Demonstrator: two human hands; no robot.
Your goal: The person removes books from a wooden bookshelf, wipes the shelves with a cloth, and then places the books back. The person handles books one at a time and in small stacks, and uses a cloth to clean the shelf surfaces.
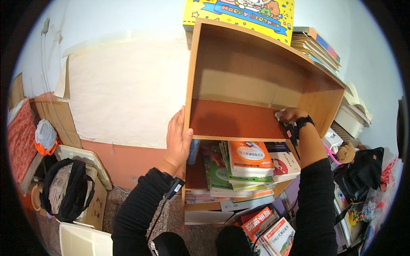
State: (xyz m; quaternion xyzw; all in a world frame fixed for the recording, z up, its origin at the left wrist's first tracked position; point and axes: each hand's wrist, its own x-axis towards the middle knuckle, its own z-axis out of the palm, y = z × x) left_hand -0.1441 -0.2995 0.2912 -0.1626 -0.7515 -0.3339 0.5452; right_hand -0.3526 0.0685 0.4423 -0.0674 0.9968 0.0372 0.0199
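Observation:
A wooden bookcase (pixel 272 140) stands in front of me, its upper compartment holding no books. My left hand (pixel 179 137) grips the left side panel of this compartment, thumb at the front edge and fingers on the outside. Inside, at the right end of the reddish-brown shelf board (pixel 230 121), my right hand (pixel 291 116) presses a crumpled pale cloth or tissue (pixel 279 114) near the back corner. The fingers partly hide it. On the lower shelf, stacked books (pixel 250 156) lie under an orange-covered one.
A yellow birthday box (pixel 240 19) and a pile of folders (pixel 317 48) rest on top of the bookcase. More books (pixel 278 235) lie by my knees. A black bag (pixel 69 188) sits on a bin at left; another black bag (pixel 358 172) stands at right. Cables hang from both wrists.

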